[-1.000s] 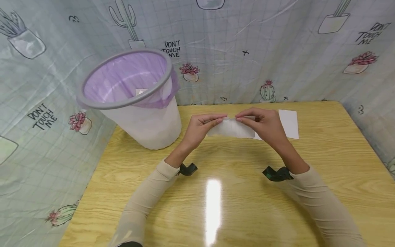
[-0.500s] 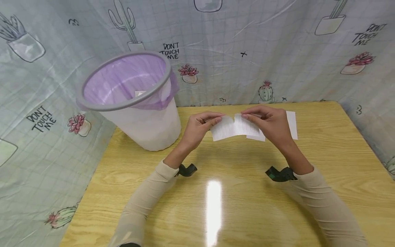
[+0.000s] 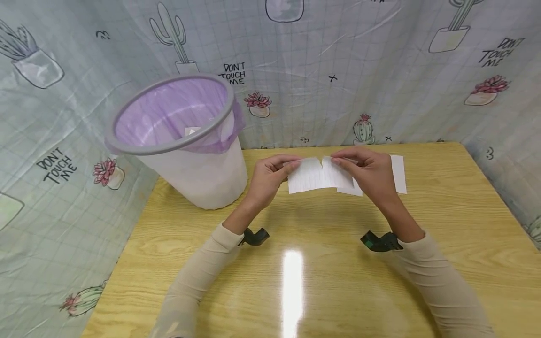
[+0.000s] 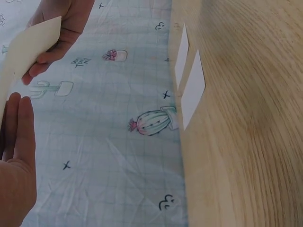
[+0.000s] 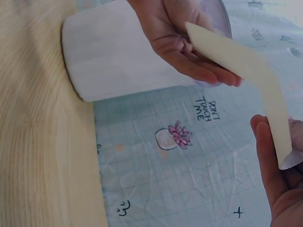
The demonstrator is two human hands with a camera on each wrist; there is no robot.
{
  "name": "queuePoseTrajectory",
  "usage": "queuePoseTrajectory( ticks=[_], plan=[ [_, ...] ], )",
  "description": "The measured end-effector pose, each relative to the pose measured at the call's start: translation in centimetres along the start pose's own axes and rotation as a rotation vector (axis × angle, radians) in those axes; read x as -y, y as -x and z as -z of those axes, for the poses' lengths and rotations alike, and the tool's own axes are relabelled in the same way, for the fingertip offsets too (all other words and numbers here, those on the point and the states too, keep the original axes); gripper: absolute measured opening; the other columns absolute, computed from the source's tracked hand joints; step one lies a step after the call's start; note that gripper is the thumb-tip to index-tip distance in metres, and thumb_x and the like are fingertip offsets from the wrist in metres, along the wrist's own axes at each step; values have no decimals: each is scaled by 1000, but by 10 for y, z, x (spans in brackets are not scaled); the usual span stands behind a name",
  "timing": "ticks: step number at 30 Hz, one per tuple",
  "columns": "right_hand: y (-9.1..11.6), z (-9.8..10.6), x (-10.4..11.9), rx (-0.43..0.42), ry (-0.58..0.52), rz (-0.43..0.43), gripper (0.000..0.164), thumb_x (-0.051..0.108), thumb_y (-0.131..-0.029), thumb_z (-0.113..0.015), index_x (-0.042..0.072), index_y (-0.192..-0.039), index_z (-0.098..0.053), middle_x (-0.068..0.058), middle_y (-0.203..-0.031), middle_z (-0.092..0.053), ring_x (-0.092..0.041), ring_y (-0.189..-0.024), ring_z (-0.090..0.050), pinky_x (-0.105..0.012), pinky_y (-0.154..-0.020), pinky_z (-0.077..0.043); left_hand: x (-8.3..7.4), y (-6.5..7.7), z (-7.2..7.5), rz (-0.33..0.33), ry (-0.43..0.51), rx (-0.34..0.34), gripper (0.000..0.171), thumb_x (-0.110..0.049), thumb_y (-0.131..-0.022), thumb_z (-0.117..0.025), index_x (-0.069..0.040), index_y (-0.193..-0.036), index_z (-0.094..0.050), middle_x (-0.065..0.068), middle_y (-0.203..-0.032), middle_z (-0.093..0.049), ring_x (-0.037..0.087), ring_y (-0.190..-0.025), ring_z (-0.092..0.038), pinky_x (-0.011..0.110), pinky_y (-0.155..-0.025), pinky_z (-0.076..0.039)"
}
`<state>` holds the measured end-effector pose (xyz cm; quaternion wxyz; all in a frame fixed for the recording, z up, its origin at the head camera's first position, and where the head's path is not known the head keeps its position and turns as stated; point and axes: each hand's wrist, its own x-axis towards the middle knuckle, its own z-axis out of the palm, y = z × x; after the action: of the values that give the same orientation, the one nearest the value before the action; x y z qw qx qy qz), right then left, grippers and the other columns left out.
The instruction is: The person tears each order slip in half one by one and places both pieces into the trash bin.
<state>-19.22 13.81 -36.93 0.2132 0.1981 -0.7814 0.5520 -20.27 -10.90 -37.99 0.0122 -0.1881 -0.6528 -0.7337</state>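
Thin, faintly lined white paper (image 3: 314, 178) is bowing above the wood-grain table (image 3: 338, 277), its top edge showing a narrow notch | left hand (image 3: 267, 179) and right hand (image 3: 373, 172) are pinching its opposite sides, angling inward

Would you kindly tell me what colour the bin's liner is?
The liner is purple; it shows best in the head view.

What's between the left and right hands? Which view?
Lined paper sheet, split at its top edge, spans from left hand to right hand; head view.
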Motion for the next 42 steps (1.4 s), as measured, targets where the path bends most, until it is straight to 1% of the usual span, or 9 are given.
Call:
queuePoseTrajectory(
  ticks=[4,7,15,18,23,31,35,38,42],
  plan=[
    [1,-2,-3,-7,21,25,10,9,-92,-76,12,-100,-82,-1,-91,-78,-8,-42,-27,-26,-43,-27,1,-1,-4,-60,-56,-5,16,-7,-95,-72,4,-106,-76,-1,-64,-60,9,-53,-33,23,-53,-36],
    [2,-1,-3,-21,7,24,11,6,-92,-76,10,-100,-82,-2,-91,-78,-7,-45,-35,-23,-44,-29,0,-1,-5,-85,-88,-15,16,-10,-95,-73,2,-105,-78,-2,-71,-65,11,-53,-29,24,-54,-35],
    [-2,5,-2,-30,-3,37,12,0,-90,-76,6,-99,-82,0,-91,-78,-8,-49,-38,-23,-47,-28,-6,-1,-3,-97,-6,-58,12,-1,-94,-70,5,-102,-77,9,-103,-76,10,-75,-64,23,-64,-52],
    [-3,7,-1,-55,18,14,10,3,-90,-77,6,-99,-82,0,-91,-79,-7,-50,-42,-22,-47,-28,-8,-1,-2,-109,12,-52,13,2,-95,-69,10,-103,-75,11,-106,-76,12,-79,-67,24,-66,-55],
    [-5,11,-3,-94,61,-28,11,11,-91,-78,8,-101,-82,-1,-92,-79,-4,-45,-30,-22,-46,-26,-14,-1,7,-141,-28,-76,15,1,-95,-69,10,-105,-74,10,-105,-76,13,-75,-69,25,-63,-55],
    [-6,14,0,-26,26,19,13,2,-90,-77,6,-101,-82,-4,-92,-79,-7,-46,-25,-22,-47,-27,-22,0,21,-156,-131,-80,17,-3,-94,-72,8,-106,-76,9,-104,-77,11,-71,-68,23,-63,-54],
    [-7,16,6,30,3,70,15,-4,-88,-76,4,-100,-82,-8,-96,-78,-2,-53,-48,-18,-51,-34,-26,2,26,-141,-218,-66,18,-11,-94,-74,0,-107,-79,8,-106,-77,10,-68,-64,22,-60,-51],
    [-8,18,10,82,0,95,17,-6,-86,-77,4,-100,-82,-12,-98,-78,-2,-74,-68,-15,-57,-43,-30,5,31,-131,-280,-65,17,-13,-94,-75,-4,-107,-80,7,-104,-78,8,-59,-51,21,-56,-42],
    [-11,24,15,132,49,166,23,-10,-83,-78,6,-99,-82,-12,-96,-78,1,-83,-71,-13,-60,-47,-37,6,38,-135,-354,-50,16,-13,-93,-75,-4,-106,-80,6,-99,-78,9,-54,-34,23,-52,-32]
  ],
)
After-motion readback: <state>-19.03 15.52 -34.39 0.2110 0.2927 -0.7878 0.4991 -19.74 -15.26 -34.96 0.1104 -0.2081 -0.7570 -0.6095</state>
